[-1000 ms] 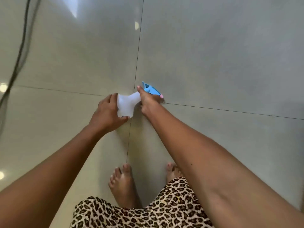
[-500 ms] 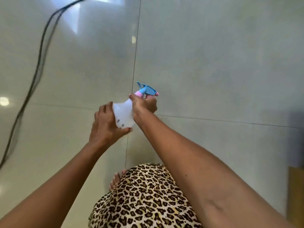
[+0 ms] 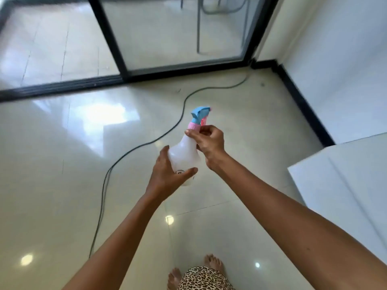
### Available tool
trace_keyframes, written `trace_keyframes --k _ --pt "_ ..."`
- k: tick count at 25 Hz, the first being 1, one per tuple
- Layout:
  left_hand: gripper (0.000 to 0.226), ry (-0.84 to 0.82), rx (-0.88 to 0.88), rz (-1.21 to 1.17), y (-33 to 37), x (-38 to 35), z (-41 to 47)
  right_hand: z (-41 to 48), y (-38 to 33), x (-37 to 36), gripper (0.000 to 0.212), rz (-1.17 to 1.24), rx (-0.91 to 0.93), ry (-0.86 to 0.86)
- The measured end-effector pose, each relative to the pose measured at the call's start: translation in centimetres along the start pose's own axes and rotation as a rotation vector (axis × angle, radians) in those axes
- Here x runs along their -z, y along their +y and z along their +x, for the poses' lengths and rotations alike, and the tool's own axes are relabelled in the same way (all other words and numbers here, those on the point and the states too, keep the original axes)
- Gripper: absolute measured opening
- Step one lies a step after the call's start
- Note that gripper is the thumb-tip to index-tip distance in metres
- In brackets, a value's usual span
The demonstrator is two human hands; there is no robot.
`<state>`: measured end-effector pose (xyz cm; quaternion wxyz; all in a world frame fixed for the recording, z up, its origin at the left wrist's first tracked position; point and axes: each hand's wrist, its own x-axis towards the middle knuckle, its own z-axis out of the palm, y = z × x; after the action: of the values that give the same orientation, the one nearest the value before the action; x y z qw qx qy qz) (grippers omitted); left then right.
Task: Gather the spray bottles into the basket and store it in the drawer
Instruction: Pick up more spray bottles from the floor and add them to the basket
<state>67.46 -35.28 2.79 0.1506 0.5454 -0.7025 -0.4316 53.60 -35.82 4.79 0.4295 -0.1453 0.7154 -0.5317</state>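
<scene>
Fingers point(image 3: 178, 172) of both hands grip spray bottle point(image 3: 185, 152).

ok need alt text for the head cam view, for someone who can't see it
Two bare hands hold a translucent spray bottle upright above a glossy tiled floor: left hand on its body, right hand at the pink collar. A dark cable crosses the floor.

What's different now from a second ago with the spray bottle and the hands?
The spray bottle has come up off the floor, where it lay low near the feet, and is now carried upright at arm height. The view has swung up too: a sliding glass door and a floor cable now show. Unchanged: left hand keeps its grip on the body, right hand at the neck.
</scene>
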Motion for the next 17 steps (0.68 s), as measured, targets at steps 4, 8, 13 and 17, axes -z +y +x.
trace_keyframes --k 4,8,13,17 --pt "0.098 0.033 -0.168 -0.054 14.7 2.6 -5.1 -8.5 -13.2 7.9 0.024 0.052 0.221 0.131" --pt "0.104 -0.034 -0.324 -0.093 24.9 2.0 -10.6 -15.8 -19.6 16.8 0.033 0.050 0.395 0.248" --pt "0.102 -0.128 -0.583 -0.074 34.9 -2.5 -17.7 -24.3 -23.3 28.4 0.032 -0.008 0.576 0.416" --pt "0.101 -0.185 -0.718 -0.131 40.7 -10.0 -22.8 -28.8 -23.1 38.2 0.032 -0.020 0.622 0.599"
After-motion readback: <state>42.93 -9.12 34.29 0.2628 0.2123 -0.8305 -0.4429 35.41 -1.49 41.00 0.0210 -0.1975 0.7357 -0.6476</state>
